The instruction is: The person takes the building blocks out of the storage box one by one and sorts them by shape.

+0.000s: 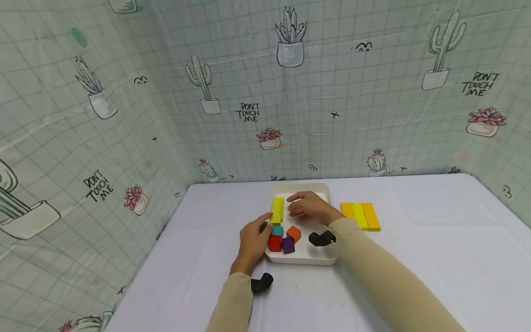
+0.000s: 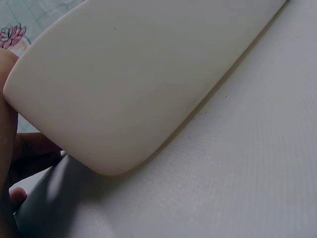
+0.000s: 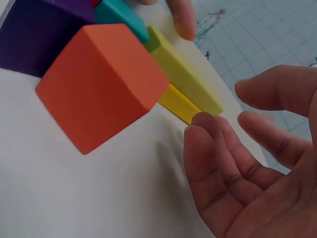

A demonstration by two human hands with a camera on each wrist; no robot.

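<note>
My left hand (image 1: 252,240) is at the left side of the white tray (image 1: 300,259), holding its rim; in the left wrist view some fingers (image 2: 37,148) lie outside the wall. Close to its fingertips, a yellow-green block (image 1: 277,211) lies along that side inside, with a yellow block (image 3: 178,103) beside or under it. Above the tray my right hand (image 1: 311,206) hovers with bent, parted fingers and nothing between them. In the tray's near left part are a teal block (image 1: 277,231), a red block (image 1: 274,243), a purple block (image 1: 288,245) and an orange cube (image 1: 293,234).
Right of the tray, yellow and orange-yellow flat blocks (image 1: 360,216) lie side by side on the white table (image 1: 435,258). A patterned cloth (image 1: 323,92) hangs behind and to the left. Black wrist-worn devices (image 1: 262,283) sit at both wrists.
</note>
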